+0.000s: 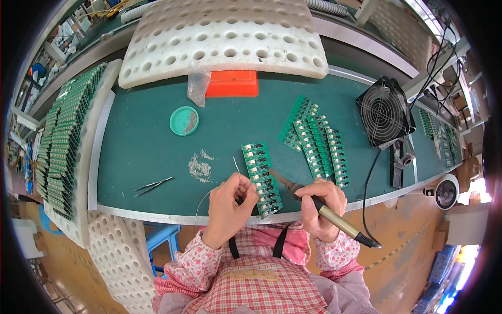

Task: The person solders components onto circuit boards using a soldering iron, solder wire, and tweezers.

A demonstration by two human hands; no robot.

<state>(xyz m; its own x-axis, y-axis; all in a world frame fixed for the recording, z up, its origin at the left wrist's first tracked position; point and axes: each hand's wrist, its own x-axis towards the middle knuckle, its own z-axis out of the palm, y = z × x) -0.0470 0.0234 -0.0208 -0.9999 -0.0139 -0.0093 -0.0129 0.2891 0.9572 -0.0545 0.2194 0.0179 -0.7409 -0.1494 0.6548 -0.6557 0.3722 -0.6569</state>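
A green circuit board (258, 163) lined with white and black parts lies near the table's front edge. My right hand (323, 205) is closed around the handle of a soldering iron (337, 220), whose tip reaches over the board's right side. At the board's left edge, my left hand (231, 206) pinches a thin solder wire (236, 165); the wire's end sticks up above the fingers and its tail curves down beside the wrist. Several similar boards (314, 144) lie fanned out to the right.
Tweezers (153, 186), a pile of tiny parts (200, 167) and a green round dish (174, 121) lie left. A red box (232, 83) and white foam panel (219, 55) stand behind. A black fan (384, 111) is at right, with the iron's cable (366, 193). Stacked boards (65, 141) fill the far left.
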